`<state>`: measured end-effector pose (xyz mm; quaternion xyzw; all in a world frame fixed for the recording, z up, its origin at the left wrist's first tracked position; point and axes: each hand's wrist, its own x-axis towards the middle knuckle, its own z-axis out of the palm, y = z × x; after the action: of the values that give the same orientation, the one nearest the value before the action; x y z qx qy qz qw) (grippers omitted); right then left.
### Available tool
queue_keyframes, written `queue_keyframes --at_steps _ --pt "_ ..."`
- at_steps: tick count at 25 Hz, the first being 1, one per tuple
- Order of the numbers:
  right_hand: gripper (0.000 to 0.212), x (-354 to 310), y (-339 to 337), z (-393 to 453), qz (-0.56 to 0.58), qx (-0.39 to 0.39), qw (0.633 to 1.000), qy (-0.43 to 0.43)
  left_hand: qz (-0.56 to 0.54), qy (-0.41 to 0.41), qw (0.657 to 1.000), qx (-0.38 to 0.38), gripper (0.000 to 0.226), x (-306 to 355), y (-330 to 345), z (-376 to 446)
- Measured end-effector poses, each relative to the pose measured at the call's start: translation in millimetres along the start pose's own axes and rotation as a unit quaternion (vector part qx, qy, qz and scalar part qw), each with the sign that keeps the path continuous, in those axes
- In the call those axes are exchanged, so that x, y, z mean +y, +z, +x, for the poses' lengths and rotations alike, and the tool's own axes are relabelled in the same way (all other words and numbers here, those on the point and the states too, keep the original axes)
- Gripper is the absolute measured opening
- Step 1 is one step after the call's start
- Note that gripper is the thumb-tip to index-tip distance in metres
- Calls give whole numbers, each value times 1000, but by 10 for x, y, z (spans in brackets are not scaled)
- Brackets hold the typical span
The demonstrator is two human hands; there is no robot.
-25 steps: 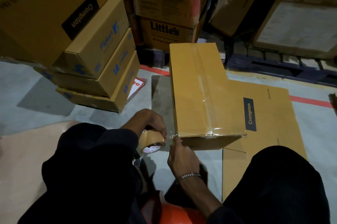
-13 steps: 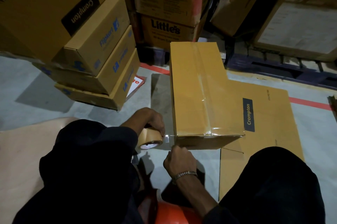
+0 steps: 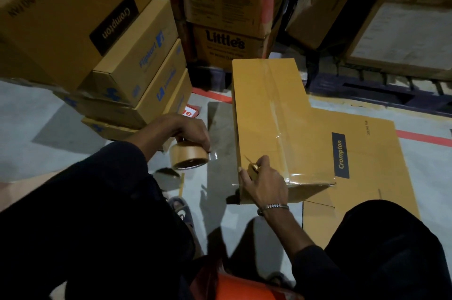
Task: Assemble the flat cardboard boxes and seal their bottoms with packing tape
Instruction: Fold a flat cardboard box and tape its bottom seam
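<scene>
Your left hand [image 3: 188, 132] is curled over the top of the roll of packing tape [image 3: 188, 156], gripping it just above the grey floor [image 3: 36, 114], with a short clear tail of tape sticking out toward the box. The roll sits well to the left of the box and does not touch it.

Your right hand [image 3: 263, 181] rests on the near left corner of the assembled Crompton box [image 3: 276, 123], fingers bent around a small brass-coloured tool [image 3: 253, 167] whose thin blade points up and left over the cardboard. You wear a metal bracelet [image 3: 272, 207] on that wrist.

The box stands on the floor straight ahead of you, its upturned face closed, with a strip of clear tape [image 3: 277, 114] running down the centre seam and folding over the near edge. It lies partly on a flat, unassembled Crompton carton [image 3: 367, 160] spread out to the right, close to your right knee.

To the left, Flipkart boxes [image 3: 144, 67] are stacked under a large Crompton carton, and Little's cartons [image 3: 225, 41] stand behind the box
</scene>
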<state>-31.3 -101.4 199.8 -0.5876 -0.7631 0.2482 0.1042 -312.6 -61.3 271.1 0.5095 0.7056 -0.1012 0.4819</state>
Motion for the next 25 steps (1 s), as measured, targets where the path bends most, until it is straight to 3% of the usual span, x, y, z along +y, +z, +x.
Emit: queue_keyframes --at_steps 4,7,10,17,21,25 --pt "57 149 188 31 -27 25 999 -14 -41 25 998 -41 41 -174 5 -75" --pt "55 203 246 3 -49 22 998 -45 -54 29 998 -12 38 -160 -76 -84" --pt "59 229 213 49 -41 -20 997 -68 -41 20 999 6 21 -89 -111 -106" --pt "82 250 0 276 -128 -151 977 -83 -42 6 999 1 18 10 -52 -177" --pt "80 286 -37 297 -131 -181 970 -92 -44 -7 999 11 16 -27 -70 -173" --pt "60 330 -53 251 -145 -172 967 -119 -45 -13 999 19 17 -28 -63 -128"
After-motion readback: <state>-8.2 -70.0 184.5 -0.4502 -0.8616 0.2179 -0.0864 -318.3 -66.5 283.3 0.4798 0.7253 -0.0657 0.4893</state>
